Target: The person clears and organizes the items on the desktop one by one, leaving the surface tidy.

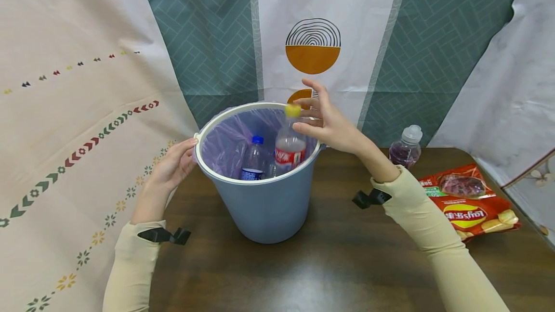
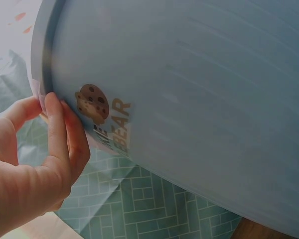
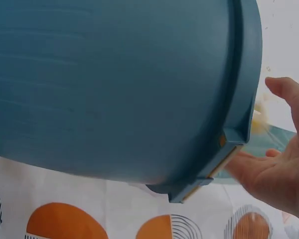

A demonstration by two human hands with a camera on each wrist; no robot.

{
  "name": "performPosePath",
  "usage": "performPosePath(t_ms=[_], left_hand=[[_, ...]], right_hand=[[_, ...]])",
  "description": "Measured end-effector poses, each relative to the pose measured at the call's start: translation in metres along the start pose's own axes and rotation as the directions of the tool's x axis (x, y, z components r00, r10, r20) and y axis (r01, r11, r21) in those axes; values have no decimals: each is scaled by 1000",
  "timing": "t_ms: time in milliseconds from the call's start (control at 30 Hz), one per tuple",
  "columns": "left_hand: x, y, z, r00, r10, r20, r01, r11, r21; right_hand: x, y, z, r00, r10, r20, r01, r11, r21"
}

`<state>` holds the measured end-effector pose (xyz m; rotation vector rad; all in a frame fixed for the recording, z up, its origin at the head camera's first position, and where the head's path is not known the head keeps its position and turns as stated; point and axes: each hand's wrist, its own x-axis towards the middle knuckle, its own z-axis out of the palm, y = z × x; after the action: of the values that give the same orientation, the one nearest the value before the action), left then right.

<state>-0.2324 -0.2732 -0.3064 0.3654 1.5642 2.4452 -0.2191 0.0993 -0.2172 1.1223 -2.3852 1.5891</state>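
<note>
A blue-grey trash bin (image 1: 269,211) with a white rim and a thin purple liner (image 1: 221,146) stands on the table. At its left edge my left hand (image 1: 172,165) pinches the rim; the left wrist view shows the thumb and fingertips (image 2: 52,102) meeting there. Over the right side of the opening, my right hand (image 1: 331,126) has its fingers spread. Just beside those fingers is a clear plastic bottle (image 1: 289,141) with a blurred yellow cap and red label, upright and partly inside the bin. A blue-capped bottle (image 1: 256,158) leans inside the liner.
Behind my right forearm stands a bottle with a whitish cap (image 1: 407,146) and dark contents. Red snack bags (image 1: 468,206) lie on the right of the brown wooden table (image 1: 338,264). Patterned cloth (image 1: 217,28) hangs behind the bin and along both sides.
</note>
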Motion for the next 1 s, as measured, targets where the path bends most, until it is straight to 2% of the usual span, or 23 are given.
performPosePath(t_ms=[133,467,800,1000], left_hand=[[1,0,1,1000,4,2,-4,1000,4],[1,-1,0,1000,4,-11,-3,1000,24],[0,-2,1,1000,9,-11,-9,1000,15],[0,-1,1,1000,16,-8,-16,1000,16]], right_hand=[[0,4,-5,1000,-13,-20,12,1000,-15],[-2,40,-17,998,-12,-54,6,993,-118],[-9,48,-24,997,-56,-59,40,969,-244],[-16,57,-32,989,-98,-107,63,954,-294]])
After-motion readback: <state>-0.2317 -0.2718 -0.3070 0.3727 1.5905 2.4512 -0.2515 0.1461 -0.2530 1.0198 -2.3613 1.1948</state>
